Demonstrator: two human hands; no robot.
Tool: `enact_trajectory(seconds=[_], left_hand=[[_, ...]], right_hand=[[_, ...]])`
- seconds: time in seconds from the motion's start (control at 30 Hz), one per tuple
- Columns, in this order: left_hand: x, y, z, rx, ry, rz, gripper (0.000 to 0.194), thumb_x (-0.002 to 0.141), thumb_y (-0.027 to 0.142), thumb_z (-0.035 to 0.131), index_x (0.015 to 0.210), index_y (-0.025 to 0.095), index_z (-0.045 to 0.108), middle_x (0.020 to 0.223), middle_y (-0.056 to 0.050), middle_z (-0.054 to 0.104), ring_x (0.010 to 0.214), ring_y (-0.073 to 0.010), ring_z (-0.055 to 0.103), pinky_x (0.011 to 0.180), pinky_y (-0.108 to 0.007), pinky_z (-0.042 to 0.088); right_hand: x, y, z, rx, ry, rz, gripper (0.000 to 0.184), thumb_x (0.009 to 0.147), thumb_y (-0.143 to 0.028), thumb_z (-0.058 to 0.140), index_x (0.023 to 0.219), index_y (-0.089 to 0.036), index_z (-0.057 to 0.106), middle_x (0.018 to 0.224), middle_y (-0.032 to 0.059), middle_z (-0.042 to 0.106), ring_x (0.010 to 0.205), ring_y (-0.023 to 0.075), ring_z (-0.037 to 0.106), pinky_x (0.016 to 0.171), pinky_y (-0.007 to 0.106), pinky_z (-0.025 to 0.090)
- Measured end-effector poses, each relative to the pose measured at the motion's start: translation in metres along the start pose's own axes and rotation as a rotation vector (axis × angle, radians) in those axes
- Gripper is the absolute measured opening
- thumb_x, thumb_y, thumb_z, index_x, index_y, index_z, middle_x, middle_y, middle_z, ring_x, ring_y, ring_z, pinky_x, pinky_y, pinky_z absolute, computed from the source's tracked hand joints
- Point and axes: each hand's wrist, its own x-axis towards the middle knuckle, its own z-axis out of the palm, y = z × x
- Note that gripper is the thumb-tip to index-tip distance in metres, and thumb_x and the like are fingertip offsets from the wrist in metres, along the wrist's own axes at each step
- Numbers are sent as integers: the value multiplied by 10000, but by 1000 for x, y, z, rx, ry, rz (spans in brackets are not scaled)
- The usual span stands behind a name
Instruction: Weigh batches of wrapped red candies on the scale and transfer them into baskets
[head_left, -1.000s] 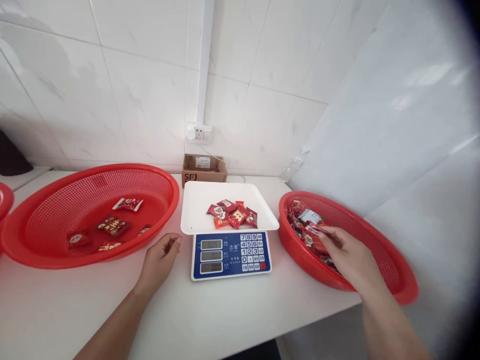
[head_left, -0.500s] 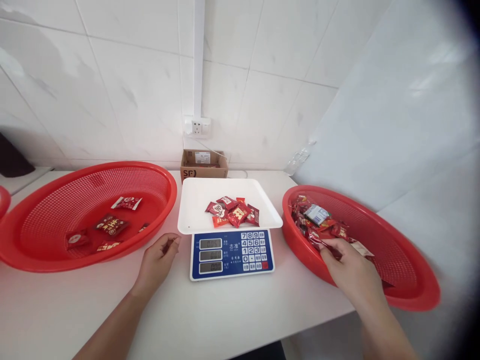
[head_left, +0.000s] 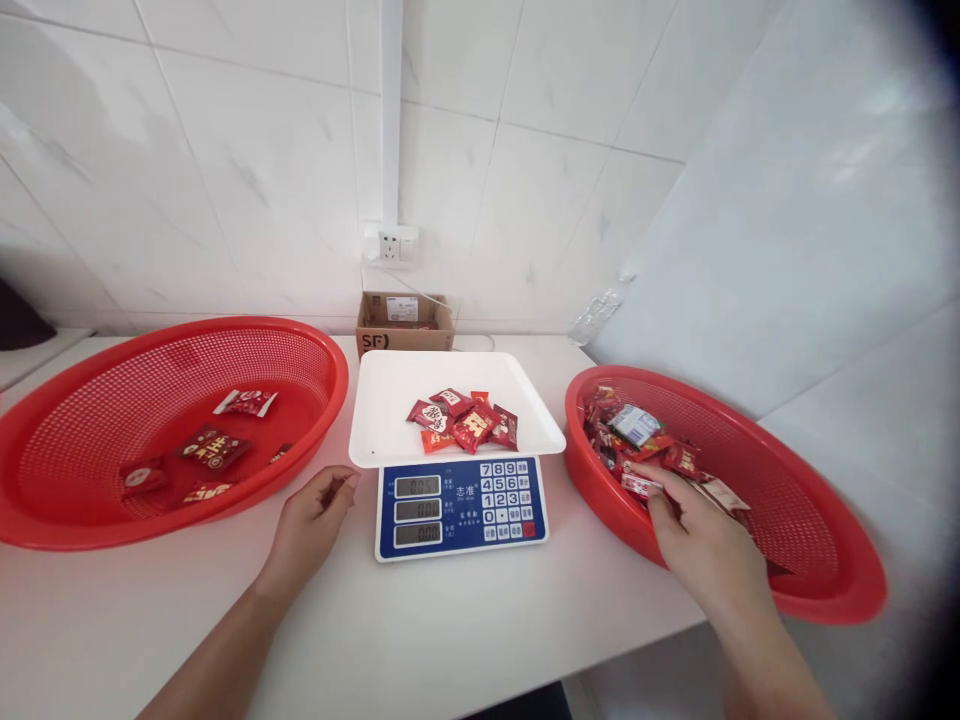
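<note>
My right hand [head_left: 709, 540] is over the near rim of the right red basket [head_left: 847, 590], its thumb and fingers pinching a small red-and-white snack packet [head_left: 640, 486]. Under it in that basket lie more wrapped snack packets [head_left: 679, 458], mostly red. My left hand [head_left: 311, 520] rests by the left edge of a digital scale [head_left: 463, 510], fingers curled together with nothing visible in them. On the scale's white tray [head_left: 390, 390] sits a small pile of red snack packets [head_left: 474, 428].
Left of the scale stands another red basket [head_left: 82, 375] with several packets [head_left: 216, 447] spread over its bottom. A cardboard box [head_left: 405, 340] is behind the tray, below a wall socket [head_left: 390, 245]. The white table [head_left: 420, 640] runs along the tiled wall.
My right hand has turned the pinched packet so that its red-and-white face now shows. My left hand stays by the scale. The view has shifted slightly.
</note>
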Motion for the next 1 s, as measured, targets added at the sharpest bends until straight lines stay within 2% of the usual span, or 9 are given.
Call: enact_trajectory(seconds=[0.1, 0.23, 0.4, 0.63, 0.87, 1.0], left_hand=[[0, -1, 0, -9, 2, -5, 276, 762, 478, 489, 817, 214, 548, 642, 36, 509, 599, -116, 482, 552, -210, 391], [1, -1, 0, -1, 2, -18, 288, 761, 486, 486, 822, 212, 548, 646, 29, 516, 612, -123, 491, 567, -218, 397], [1, -1, 0, -5, -5, 2, 293, 765, 485, 481, 836, 209, 547, 643, 27, 508, 604, -124, 486, 553, -220, 393], [1, -2, 0, -8, 7, 14, 290, 762, 485, 487, 821, 207, 548, 632, 29, 505, 591, -122, 482, 547, -219, 393], [1, -1, -1, -10, 10, 8, 269, 763, 468, 494, 817, 212, 553, 639, 35, 513, 605, -114, 486, 557, -207, 392], [0, 1, -2, 2, 17, 13, 258, 764, 459, 492, 806, 212, 551, 637, 34, 517, 605, -115, 489, 558, -207, 395]], right_hand=[[0, 1, 3, -15, 2, -6, 361, 805, -300, 375, 1080, -330, 608, 1039, 2, 667, 763, 220, 628, 489, 268, 412], [0, 1, 4, -27, 20, -4, 349, 805, -333, 384, 1060, -304, 620, 978, 27, 680, 731, 225, 622, 474, 273, 396], [-1, -1, 2, 25, 50, 6, 349, 783, -454, 440, 1033, -273, 603, 856, 45, 675, 695, 231, 605, 475, 274, 383], [-1, 0, 4, 61, 124, 7, 305, 754, -476, 458, 917, -238, 558, 910, 60, 639, 676, 226, 593, 459, 268, 358], [-3, -3, 0, 6, 11, 75, 270, 792, -428, 404, 968, -265, 530, 846, 46, 644, 623, 217, 575, 452, 266, 330], [-1, 1, 1, 35, -43, 58, 230, 781, -410, 428, 939, -298, 552, 711, 12, 631, 578, 204, 570, 455, 258, 343]])
